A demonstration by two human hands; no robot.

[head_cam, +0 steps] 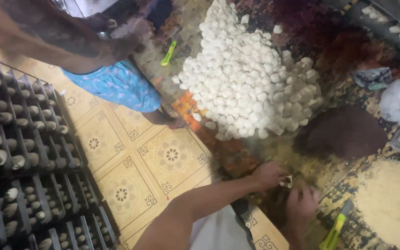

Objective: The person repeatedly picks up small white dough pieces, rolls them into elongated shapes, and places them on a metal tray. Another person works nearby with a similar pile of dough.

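Hands: left hand (269,175) and right hand (302,203) work close together low on the cluttered desk (274,153), pinching a small pale piece (286,182) between them; fingers closed on it, though the grip itself is blurred.
Piece: held just above the desk, below the white heap (251,78) and beside the dark mound (343,132).
Technique: a piece this small looks best held near the fingertips, steadied by both hands and kept low over the desk, so a slip does not send it to the tiled floor (140,162).
Cutters: one green cutter (335,229) lies just right of the right hand; another (168,53) lies far up the desk, left of the heap.
Racks: black trays (19,153) stand at left, each slot holding a brownish cone-shaped piece (most slots look filled).
Loose piles: the white heap, the dark mound and tan powder (390,203) sit in no container.
Bystander: another person's arm (47,32) crosses the top left.
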